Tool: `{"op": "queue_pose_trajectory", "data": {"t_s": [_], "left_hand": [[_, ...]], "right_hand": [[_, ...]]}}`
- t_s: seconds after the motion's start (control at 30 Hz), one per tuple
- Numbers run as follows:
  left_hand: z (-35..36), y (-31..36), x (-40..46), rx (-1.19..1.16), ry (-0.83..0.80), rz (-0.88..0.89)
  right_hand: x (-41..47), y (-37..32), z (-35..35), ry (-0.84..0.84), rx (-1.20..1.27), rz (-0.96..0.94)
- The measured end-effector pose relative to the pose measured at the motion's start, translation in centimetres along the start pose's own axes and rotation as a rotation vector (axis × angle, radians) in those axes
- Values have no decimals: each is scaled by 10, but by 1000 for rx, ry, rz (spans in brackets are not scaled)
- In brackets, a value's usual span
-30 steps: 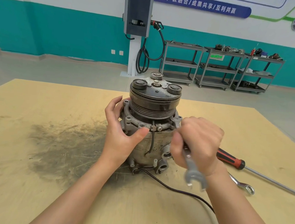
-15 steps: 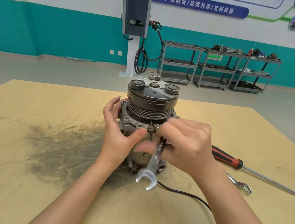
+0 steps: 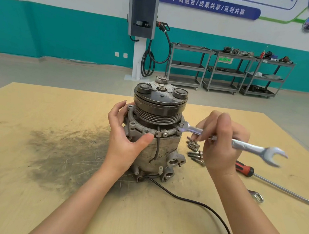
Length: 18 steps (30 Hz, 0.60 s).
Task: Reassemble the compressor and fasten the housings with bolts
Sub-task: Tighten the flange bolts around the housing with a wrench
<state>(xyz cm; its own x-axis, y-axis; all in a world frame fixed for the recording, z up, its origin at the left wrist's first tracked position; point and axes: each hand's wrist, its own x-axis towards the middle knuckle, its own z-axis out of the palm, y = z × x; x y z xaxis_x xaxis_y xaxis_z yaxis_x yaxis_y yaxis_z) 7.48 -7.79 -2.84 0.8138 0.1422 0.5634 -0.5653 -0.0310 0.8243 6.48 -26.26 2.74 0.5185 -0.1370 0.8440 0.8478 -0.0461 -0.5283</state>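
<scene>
The grey compressor [image 3: 157, 151] stands upright on the wooden table [image 3: 26, 188], its black clutch pulley [image 3: 158, 105] on top. My left hand [image 3: 126, 136] grips its left side at the flange, thumb across the front. My right hand [image 3: 222, 142] holds a silver combination wrench [image 3: 243, 145] roughly level. The wrench's ring end sits on a bolt at the flange's right edge, and its open jaw points right. Several loose bolts [image 3: 195, 152] lie on the table just right of the compressor, partly behind my right hand.
A red-and-black-handled screwdriver [image 3: 269, 182] and a second wrench [image 3: 256, 195] lie at the right. The compressor's black cable [image 3: 197, 202] trails to a plug near the front edge. A dark grease stain [image 3: 63, 148] covers the table's left middle. Shelving carts stand behind.
My right hand swung the wrench from hanging in front of the compressor up and to the right, now level with its ring end at the flange's right bolt. The left hand kept its grip.
</scene>
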Motion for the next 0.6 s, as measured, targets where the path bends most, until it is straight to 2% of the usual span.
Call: {"op": "queue_pose_trajectory", "data": {"t_s": [0.17, 0.23, 0.33, 0.47, 0.6], "left_hand": [[0, 0, 0, 1, -3, 2], [0, 0, 0, 1, -3, 4], [0, 0, 0, 6, -5, 4], [0, 1, 0, 2, -11, 6], [0, 2, -1, 7, -11, 7]], "right_hand": [[7, 0, 7, 217, 324, 479], [11, 0, 5, 288, 352, 639], [17, -1, -1, 301, 370, 842], [18, 2, -3, 274, 408, 1020], [19, 4, -5, 229, 412, 1091]]}}
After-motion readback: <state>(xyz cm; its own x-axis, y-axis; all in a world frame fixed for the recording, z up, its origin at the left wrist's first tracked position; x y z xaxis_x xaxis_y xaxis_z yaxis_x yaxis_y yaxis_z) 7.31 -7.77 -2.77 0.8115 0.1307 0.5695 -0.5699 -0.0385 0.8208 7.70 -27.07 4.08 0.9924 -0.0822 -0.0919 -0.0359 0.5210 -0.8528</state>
